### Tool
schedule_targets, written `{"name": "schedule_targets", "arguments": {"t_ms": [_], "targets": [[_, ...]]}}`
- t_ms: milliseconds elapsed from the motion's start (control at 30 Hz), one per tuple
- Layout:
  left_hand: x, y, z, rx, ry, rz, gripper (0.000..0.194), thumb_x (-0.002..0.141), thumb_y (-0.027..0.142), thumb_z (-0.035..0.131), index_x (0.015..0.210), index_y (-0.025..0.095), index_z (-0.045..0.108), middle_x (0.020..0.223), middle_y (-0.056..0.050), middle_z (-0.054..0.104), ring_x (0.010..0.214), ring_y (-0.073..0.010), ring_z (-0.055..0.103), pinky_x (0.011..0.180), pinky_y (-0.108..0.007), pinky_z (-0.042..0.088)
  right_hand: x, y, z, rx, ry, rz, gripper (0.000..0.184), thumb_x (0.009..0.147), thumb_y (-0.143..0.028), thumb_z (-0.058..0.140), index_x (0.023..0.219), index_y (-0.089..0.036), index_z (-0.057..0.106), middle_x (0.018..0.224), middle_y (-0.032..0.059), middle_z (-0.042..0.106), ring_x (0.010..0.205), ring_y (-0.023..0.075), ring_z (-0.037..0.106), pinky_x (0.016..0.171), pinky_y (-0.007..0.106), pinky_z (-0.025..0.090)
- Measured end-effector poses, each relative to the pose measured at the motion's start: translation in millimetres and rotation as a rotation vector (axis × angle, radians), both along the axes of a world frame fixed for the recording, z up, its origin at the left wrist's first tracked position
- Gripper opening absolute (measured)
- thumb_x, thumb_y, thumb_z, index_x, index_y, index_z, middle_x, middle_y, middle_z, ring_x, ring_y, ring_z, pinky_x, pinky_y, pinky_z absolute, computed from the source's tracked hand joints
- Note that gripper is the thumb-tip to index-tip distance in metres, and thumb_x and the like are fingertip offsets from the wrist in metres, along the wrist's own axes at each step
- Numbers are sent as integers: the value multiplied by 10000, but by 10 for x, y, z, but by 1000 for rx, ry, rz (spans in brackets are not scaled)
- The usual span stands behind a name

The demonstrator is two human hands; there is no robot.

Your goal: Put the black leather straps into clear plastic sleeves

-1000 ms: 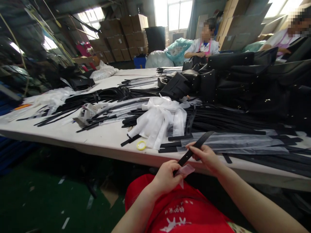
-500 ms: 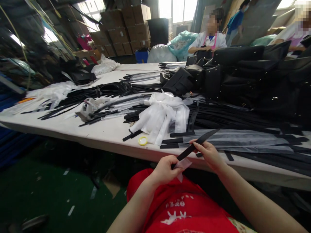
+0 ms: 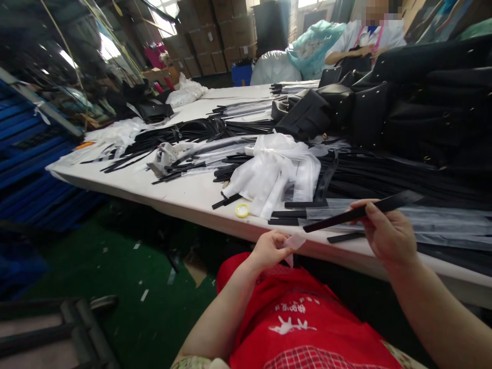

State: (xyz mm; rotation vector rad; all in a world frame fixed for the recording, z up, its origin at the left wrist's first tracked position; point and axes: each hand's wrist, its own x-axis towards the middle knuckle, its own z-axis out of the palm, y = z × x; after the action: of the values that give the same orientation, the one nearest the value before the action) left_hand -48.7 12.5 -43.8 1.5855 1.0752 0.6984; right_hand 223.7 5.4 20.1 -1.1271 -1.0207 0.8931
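Observation:
My right hand (image 3: 388, 233) is closed on a flat black strap (image 3: 334, 219), held slanting above the table's front edge. In my left hand (image 3: 270, 249) is a small piece of translucent white film (image 3: 295, 242), pinched between thumb and fingers over my red apron. The strap's lower end lies a short way right of the film, apart from it. Under and beyond the right hand lie straps in clear plastic sleeves (image 3: 369, 215). A heap of white plastic sleeves (image 3: 274, 166) and a yellow tape roll (image 3: 242, 210) sit just past the left hand.
Black bags (image 3: 434, 113) are piled on the right of the white table (image 3: 184, 202). Bundles of black straps (image 3: 184, 130) and a grey tape dispenser (image 3: 163, 160) lie further left. Across the table a co-worker (image 3: 369, 41) handles something black. A stool (image 3: 57, 333) stands at lower left.
The strap has come out of my left hand and moved right and up in my right hand. The left hand keeps the film. My view has turned left and down.

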Motion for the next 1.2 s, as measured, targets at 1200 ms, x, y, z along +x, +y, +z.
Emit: {"name": "schedule_targets", "arguments": {"t_ms": [1200], "targets": [[804,76,50,-240,-10,-220,648,825,788,401,681,169,527,511,13,547,375,-90,479,397,-193,289,-128,-67,-418,-339,368,162,538,748,-634,696,1054,-193,726,991,87,727,989,263,659,946,426,463]]}}
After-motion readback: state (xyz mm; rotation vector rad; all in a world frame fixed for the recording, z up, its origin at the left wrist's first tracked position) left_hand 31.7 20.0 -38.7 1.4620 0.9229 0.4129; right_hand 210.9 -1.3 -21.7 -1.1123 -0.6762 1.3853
